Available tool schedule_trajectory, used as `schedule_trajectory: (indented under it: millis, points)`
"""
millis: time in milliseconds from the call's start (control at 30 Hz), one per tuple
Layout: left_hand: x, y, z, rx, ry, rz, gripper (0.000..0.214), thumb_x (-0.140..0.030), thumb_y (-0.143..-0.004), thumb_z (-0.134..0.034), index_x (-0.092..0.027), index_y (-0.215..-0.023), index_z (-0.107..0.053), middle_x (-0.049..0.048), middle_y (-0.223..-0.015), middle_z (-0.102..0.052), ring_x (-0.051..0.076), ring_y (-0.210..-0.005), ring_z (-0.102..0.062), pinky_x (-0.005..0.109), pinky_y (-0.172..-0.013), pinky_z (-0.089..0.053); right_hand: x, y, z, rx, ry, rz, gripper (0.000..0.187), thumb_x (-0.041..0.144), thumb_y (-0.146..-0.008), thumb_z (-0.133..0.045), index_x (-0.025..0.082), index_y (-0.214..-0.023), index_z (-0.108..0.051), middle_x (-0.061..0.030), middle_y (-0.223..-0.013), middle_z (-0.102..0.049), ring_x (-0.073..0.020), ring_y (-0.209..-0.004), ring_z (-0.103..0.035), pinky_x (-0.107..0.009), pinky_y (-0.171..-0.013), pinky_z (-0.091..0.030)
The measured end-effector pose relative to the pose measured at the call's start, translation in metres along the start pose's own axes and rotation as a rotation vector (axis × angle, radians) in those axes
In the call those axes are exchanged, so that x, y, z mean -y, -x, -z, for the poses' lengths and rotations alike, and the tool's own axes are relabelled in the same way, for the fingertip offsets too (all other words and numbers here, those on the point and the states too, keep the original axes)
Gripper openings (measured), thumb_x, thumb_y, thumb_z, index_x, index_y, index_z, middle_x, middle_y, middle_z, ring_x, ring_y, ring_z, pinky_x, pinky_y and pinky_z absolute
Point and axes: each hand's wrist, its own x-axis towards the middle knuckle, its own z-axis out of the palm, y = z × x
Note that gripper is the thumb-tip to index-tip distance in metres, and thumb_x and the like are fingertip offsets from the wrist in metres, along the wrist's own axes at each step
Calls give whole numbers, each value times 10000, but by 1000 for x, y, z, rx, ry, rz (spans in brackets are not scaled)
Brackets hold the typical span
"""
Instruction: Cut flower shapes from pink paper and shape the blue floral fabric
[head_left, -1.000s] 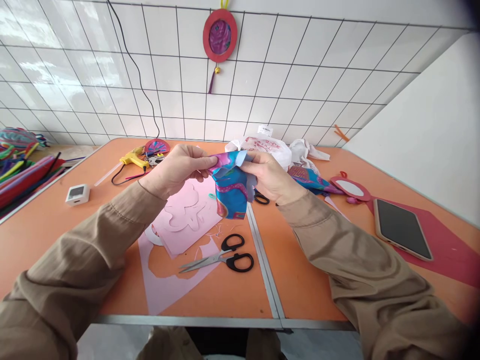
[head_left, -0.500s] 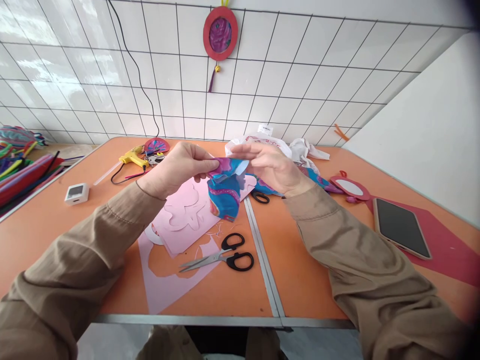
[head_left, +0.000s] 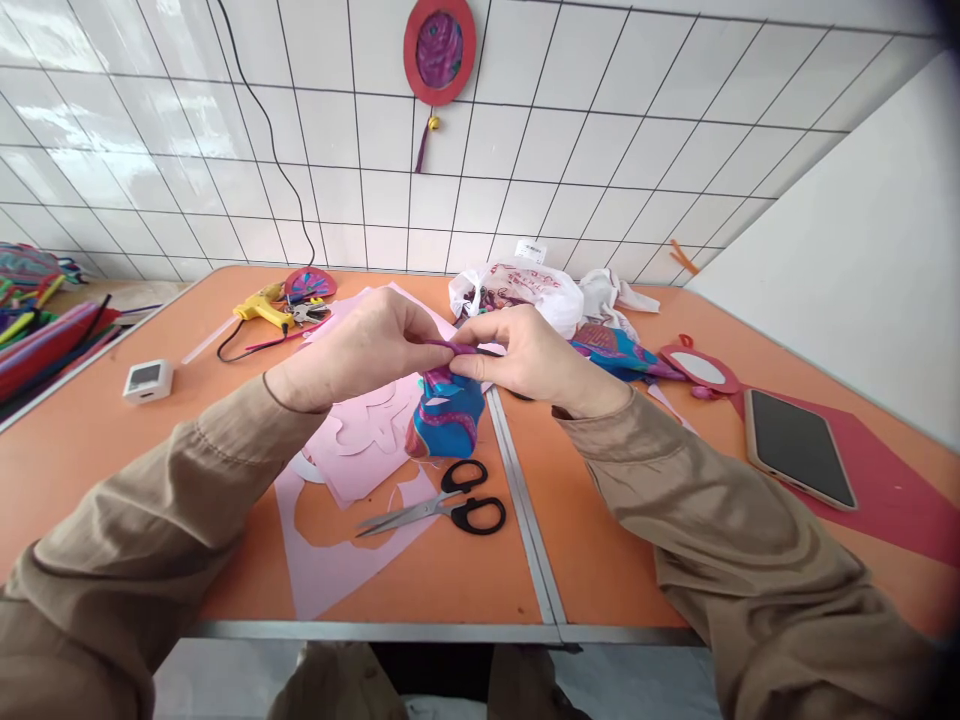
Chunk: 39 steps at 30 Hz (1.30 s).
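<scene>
A piece of blue and purple patterned fabric (head_left: 448, 415) hangs from my two hands above the orange table. My left hand (head_left: 367, 350) pinches its top edge between thumb and fingers. Close beside it, my right hand (head_left: 525, 355) pinches the same edge, the fingertips of both hands almost touching. Below the fabric lie black-handled scissors (head_left: 442, 510), blades slightly apart, partly over a cut pink paper scrap (head_left: 315, 570). Pink sheets with cut-out shapes (head_left: 367, 440) are under and behind my left hand.
A yellow glue gun (head_left: 262, 308) and a small white device (head_left: 148, 381) are on the left. A phone (head_left: 799, 448) rests on red paper (head_left: 900, 500) at right. Behind my hands sit a white plastic bag (head_left: 555, 295), more patterned fabric (head_left: 619, 350) and a red-rimmed oval piece (head_left: 701, 368).
My right hand has closed from loose, spread fingers to a pinch on the fabric's top edge. The fabric is now bunched between both hands and hangs slightly lower.
</scene>
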Motion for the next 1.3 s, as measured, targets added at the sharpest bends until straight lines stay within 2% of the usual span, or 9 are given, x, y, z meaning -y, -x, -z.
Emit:
schedule_trajectory:
  millis: [133, 300, 433, 667, 800, 900, 1033, 1167, 1300]
  points:
    - [0, 0, 2, 30, 99, -10, 206, -367, -762, -731, -183, -675, -762, 26, -602, -656, 113, -528, -514, 248, -455, -336, -2, 0, 2, -29, -41, -46, 236, 424, -738, -762, 202, -689, -696, -23, -679, -674, -177, -641, -598, -329, -593, -487]
    - [-5, 1, 5, 34, 188, -8, 211, -378, -697, -810, -184, -659, -733, 16, -581, -628, 115, -524, -528, 248, -449, -333, 0, 1, 2, -142, -68, -29, 248, 409, -727, -769, 203, -645, -658, 2, -613, -603, -143, -583, -528, -296, -530, -423]
    - [-1, 0, 2, 5, 177, -24, 198, -342, -711, -797, -180, -640, -707, 5, -558, -598, 108, -509, -514, 246, -447, -336, 1, 2, 1, -171, -90, -30, 160, 319, -762, -705, 204, -660, -660, 3, -630, -610, -143, -591, -532, -298, -540, -423]
    - [8, -2, -2, -44, 141, -72, 181, -287, -739, -748, -162, -629, -677, -11, -544, -547, 92, -501, -464, 245, -458, -313, -4, 1, 4, -156, -66, 21, 141, 306, -764, -694, 184, -694, -679, 12, -628, -617, -138, -597, -561, -290, -561, -456]
    - [5, -1, -2, -75, 7, -88, 225, -274, -736, -735, -155, -572, -638, -40, -495, -448, 71, -479, -364, 256, -458, -257, -6, 1, 4, -125, 29, 137, 86, 274, -781, -693, 195, -799, -723, -13, -793, -732, -182, -776, -673, -343, -745, -546]
    - [2, 0, -5, -79, -79, -133, 260, -247, -755, -695, -153, -531, -604, -51, -472, -388, 65, -478, -313, 265, -459, -230, -3, 3, 2, -159, 90, 229, 122, 273, -777, -723, 218, -887, -728, -23, -935, -764, -218, -930, -704, -400, -888, -559]
    - [0, 2, -9, -95, -120, -229, 280, -148, -729, -649, -156, -480, -521, -65, -453, -348, 58, -467, -279, 268, -462, -216, 1, 7, -4, -219, 194, 265, 79, 227, -786, -725, 237, -862, -705, -29, -945, -757, -240, -984, -703, -434, -923, -562]
    - [-1, 3, -12, -64, -112, -254, 312, -91, -705, -632, -157, -447, -471, -66, -444, -357, 57, -462, -305, 264, -473, -234, 3, 8, -8, -243, 216, 257, 77, 168, -799, -688, 235, -765, -677, -19, -851, -751, -228, -908, -714, -407, -854, -575]
    - [2, 2, -11, -63, -79, -223, 143, -186, -743, -687, -166, -602, -674, -35, -529, -559, 85, -513, -451, 256, -513, -323, -1, 5, -5, -264, 135, 185, 93, 165, -784, -690, 210, -706, -667, -18, -777, -745, -214, -824, -717, -379, -788, -578]
